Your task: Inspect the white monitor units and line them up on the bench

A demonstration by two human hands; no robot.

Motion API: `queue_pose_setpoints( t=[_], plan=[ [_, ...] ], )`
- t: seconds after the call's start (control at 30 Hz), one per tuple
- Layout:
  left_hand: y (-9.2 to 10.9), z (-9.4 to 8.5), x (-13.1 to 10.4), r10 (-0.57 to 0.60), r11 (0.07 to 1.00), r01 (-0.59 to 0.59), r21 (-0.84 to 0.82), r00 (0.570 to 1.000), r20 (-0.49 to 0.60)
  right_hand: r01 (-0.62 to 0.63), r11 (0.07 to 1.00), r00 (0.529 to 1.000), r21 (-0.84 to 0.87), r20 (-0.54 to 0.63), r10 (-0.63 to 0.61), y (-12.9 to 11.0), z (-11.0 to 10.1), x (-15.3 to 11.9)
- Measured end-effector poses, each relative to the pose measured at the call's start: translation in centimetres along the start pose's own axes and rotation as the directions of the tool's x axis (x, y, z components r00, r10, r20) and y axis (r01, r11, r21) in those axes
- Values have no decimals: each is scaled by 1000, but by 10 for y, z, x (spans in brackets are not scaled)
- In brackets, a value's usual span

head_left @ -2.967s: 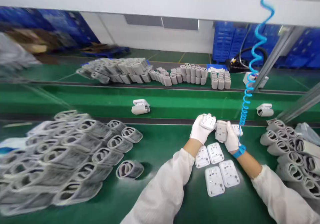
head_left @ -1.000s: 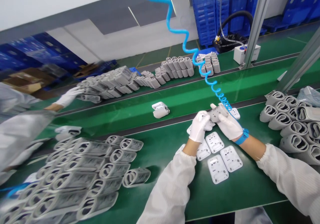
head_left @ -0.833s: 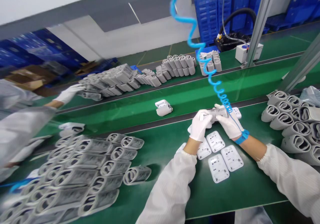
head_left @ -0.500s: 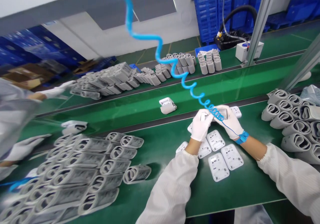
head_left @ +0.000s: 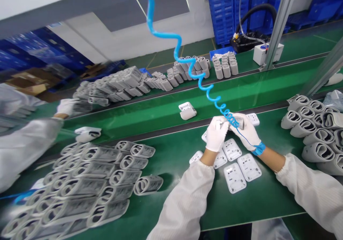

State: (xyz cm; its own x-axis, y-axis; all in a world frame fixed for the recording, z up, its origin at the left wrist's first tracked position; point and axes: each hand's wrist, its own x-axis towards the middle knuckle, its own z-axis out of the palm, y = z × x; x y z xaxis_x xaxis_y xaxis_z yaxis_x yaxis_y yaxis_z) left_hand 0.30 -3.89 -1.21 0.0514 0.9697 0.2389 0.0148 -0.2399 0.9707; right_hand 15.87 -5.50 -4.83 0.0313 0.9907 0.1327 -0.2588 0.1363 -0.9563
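My left hand (head_left: 216,134), in a white glove, has its fingers closed around a small white-and-grey part (head_left: 240,123). My right hand (head_left: 248,132), also gloved, grips the same part from the other side; fingers and the coiled blue cord (head_left: 214,97) cover much of it. That cord runs to a blue wrist strap (head_left: 258,148) on my right wrist. White plastic housings (head_left: 234,178) lie on the green table below my hands, some partly hidden by my left hand. Another white housing (head_left: 252,119) lies just beyond my right hand.
Rolled grey cuffs (head_left: 80,186) fill the table's left side; more cuffs (head_left: 318,152) stand at right. A white unit with a cuff (head_left: 187,111) rides the green belt (head_left: 150,114), another unit (head_left: 88,134) farther left. A co-worker's gloved hand (head_left: 66,106) touches cuffs across the belt.
Both cuff units on the belt have shifted right. The co-worker's arm has reached over toward the far cuff pile. My hands stay almost in place, still holding the part.
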Motion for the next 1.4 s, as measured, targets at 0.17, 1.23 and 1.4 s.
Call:
queue_pose_setpoints(
  t=[0.17,1.23,1.4],
  plan=[
    [-5,4,-3,55,995,-50,88,998,-44,23,999,997,-46,-67,-26,-8,4,-13],
    [-19,5,-4,297,882,-297,367,953,58,137,955,976,-263,-130,-176,-18,10,-18],
    [-12,5,-2,111,965,-124,231,992,65,127,975,976,-183,-153,-156,-11,9,-18]
  ],
)
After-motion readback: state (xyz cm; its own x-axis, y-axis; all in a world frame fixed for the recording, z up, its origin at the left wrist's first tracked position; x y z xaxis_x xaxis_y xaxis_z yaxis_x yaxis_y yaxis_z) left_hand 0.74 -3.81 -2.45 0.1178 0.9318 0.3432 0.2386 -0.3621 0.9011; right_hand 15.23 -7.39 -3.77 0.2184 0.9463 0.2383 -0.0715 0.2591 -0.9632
